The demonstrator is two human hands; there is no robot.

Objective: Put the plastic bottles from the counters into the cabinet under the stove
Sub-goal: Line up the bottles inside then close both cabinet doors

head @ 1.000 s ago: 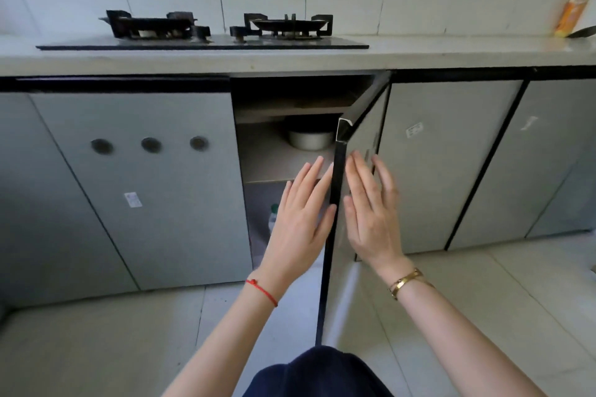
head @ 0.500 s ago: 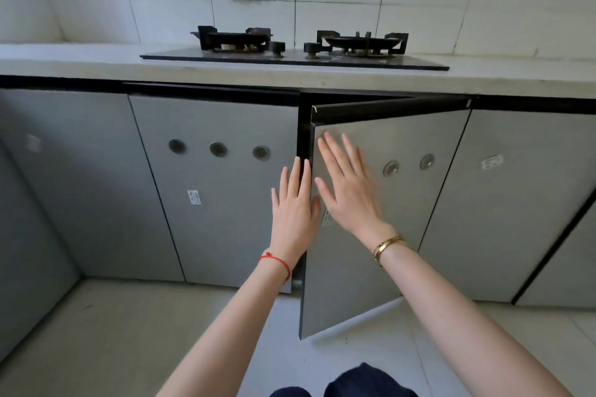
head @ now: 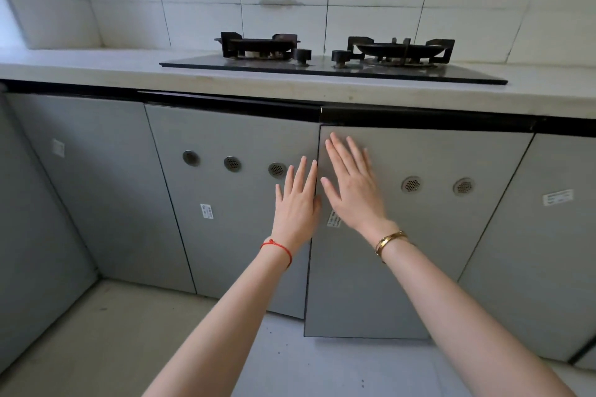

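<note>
While both hands rest on the cabinet fronts: a person crouches before grey cabinets, arms reaching forward.
Right hand: the right hand [head: 351, 184], with a gold bracelet at the wrist, lies flat and spread on the grey flat-panelled cabinet door under the stove [head: 403, 235], holding nothing.
Left hand: the left hand [head: 298, 203], a red string at the wrist, lies flat with fingers close together on the neighbouring grey door with three round vents [head: 225, 203], just left of the seam; it grips nothing.
Door: the lower edge under the right palm stands slightly proud of its neighbour, so it looks not quite shut.
Doing this step well: likely an even push with the flat palm near the free edge, fingers kept clear of the seam, until the panel sits flush.
Cabinet contents: hidden behind the door; what lies inside cannot be told.
Plastic bottles: none in view, neither by the hands nor on the pale stone counter [head: 96, 69] above them.
Above the hands: a black glass two-burner gas stove [head: 332, 63] sits on the counter, with nothing on its burners.
Task progress: probably at its end.
</note>
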